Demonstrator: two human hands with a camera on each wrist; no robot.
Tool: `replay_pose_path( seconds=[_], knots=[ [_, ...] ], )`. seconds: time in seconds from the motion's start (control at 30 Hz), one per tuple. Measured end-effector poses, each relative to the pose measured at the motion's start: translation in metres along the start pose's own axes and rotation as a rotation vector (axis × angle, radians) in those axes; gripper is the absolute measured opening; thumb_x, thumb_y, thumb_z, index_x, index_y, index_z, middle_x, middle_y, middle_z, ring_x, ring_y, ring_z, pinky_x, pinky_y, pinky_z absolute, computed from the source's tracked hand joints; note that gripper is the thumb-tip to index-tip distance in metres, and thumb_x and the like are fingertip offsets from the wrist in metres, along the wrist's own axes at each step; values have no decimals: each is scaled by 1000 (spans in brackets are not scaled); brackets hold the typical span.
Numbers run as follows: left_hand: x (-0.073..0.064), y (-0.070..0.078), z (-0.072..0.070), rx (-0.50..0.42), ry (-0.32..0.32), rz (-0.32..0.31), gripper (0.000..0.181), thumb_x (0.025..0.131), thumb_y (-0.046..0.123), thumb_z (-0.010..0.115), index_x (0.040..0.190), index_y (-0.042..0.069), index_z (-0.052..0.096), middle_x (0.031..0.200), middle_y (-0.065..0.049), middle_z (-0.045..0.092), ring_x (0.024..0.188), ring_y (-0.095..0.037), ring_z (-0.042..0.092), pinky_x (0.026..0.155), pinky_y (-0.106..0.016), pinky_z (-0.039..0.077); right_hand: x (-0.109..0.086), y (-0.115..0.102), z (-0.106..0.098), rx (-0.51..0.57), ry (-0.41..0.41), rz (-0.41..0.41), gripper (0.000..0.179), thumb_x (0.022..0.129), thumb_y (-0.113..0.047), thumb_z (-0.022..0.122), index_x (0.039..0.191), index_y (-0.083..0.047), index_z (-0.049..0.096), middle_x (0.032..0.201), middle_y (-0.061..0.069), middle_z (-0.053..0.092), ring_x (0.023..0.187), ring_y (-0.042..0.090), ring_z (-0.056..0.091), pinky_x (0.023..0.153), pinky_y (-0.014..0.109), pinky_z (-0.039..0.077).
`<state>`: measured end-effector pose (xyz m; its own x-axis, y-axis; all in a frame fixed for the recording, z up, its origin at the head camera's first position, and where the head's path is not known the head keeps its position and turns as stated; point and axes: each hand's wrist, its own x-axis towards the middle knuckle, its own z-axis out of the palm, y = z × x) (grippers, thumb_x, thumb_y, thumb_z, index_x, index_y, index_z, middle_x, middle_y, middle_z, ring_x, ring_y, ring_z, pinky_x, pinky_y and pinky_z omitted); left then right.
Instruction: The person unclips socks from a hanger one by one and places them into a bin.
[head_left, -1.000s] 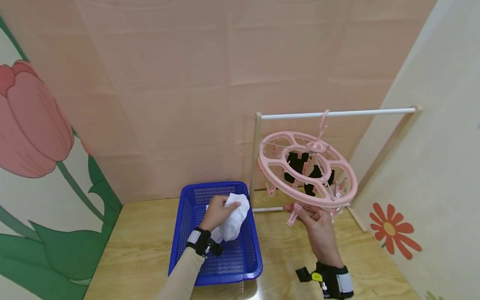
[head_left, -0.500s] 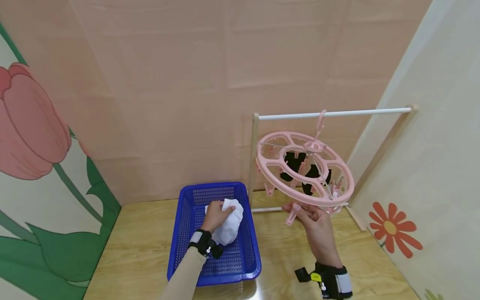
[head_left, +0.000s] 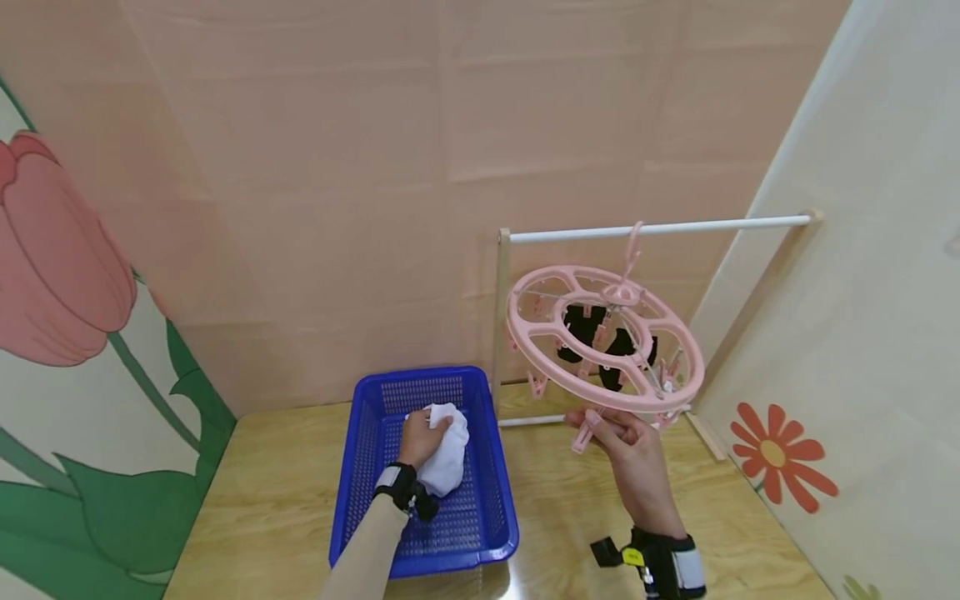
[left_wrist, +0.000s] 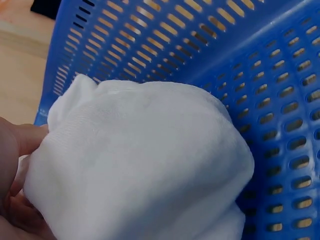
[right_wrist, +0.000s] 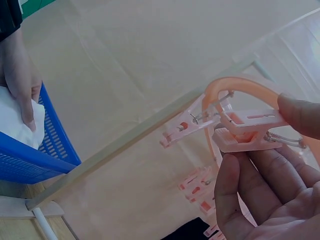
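My left hand (head_left: 422,437) pinches a bunched white cloth (head_left: 447,454) low inside the blue basket (head_left: 491,546). In the left wrist view the cloth (left_wrist: 145,155) fills the middle, with thumb and fingers at its left edge. On the right, a round pink clip hanger (head_left: 621,293) hangs tilted by its hook from a white rod. My right hand (head_left: 633,458) grips one of its clothespins (head_left: 585,435) just under the front rim. The right wrist view shows the thumb on top of this clothespin (right_wrist: 250,131) and fingers beneath.
Two black cloth pieces (head_left: 618,358) hang from inner clips of the hanger. The white rod (head_left: 720,226) runs between wooden posts (head_left: 502,317) beside the basket. A painted wall (head_left: 862,333) closes off the right side.
My left hand has moved down and slightly left with the white cloth, deeper into the basket. My right hand stays at the clothespin.
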<state>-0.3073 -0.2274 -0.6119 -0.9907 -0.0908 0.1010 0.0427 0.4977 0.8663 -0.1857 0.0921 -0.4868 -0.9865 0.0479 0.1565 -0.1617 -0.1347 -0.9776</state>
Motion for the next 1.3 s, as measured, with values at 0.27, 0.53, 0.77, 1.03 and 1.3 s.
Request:
replay_pose_path(
  seconds=[0.27, 0.53, 0.77, 1.03, 1.3],
  knots=[
    [8, -16, -7, 3, 46, -56, 27, 95, 21, 76, 105, -4, 77, 98, -21, 79, 82, -25, 72, 69, -34, 57, -1, 1, -1, -19, -21, 35, 35, 107, -25, 62, 132, 0, 63, 109, -2, 82, 109, 14, 76, 98, 27, 57],
    [17, -34, -11, 55, 57, -79, 32, 95, 23, 75, 115, -1, 77, 106, -21, 80, 91, -30, 75, 75, -38, 59, -2, 1, -7, -50, -57, 14, 38, 107, -22, 62, 137, 0, 60, 114, 0, 81, 109, 15, 77, 95, 30, 60],
    [10, -47, -23, 112, 96, -32, 35, 93, 24, 75, 110, -7, 76, 99, -25, 78, 83, -32, 73, 72, -42, 57, -3, 1, -10, -63, -79, 14, 35, 107, -21, 61, 135, 1, 60, 116, 1, 81, 109, 15, 77, 95, 30, 60],
    [15, -53, -24, 166, 124, -90, 33, 90, 25, 78, 109, -2, 76, 106, -24, 78, 96, -40, 74, 85, -53, 57, -2, 2, -11, -60, -91, 15, 35, 107, -19, 61, 136, 0, 58, 118, 1, 80, 111, 19, 77, 96, 30, 59],
    [13, -35, -29, 317, 124, -174, 53, 80, 17, 86, 126, -3, 69, 122, -30, 72, 110, -48, 70, 95, -57, 56, 1, 3, -9, -53, -77, 15, 35, 107, -19, 62, 135, 0, 59, 116, -1, 81, 108, 14, 77, 94, 31, 60]
  ],
)
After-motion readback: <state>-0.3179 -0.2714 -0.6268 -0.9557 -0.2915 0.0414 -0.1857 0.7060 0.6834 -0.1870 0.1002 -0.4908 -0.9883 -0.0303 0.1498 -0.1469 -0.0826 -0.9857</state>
